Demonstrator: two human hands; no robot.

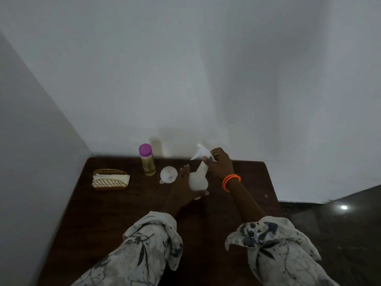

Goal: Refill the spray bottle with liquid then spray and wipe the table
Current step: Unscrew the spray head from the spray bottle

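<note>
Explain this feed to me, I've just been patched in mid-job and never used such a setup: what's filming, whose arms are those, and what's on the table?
There is no machine here. One wide-angle camera sits on a person's head and looks forward and down, so the two patterned sleeves at the bottom are that person's own arms.

The dark wooden table stands in a corner of white walls. On it, from left: a wire holder with a folded cloth, a bottle with a pink cap holding yellowish liquid, and a small white funnel.

The white spray bottle stands in the middle. The left hand steadies its body, thumb round the base. The right hand, with orange bangles at the wrist, grips the sprayer head on top, probably to unscrew it for refilling.
</note>
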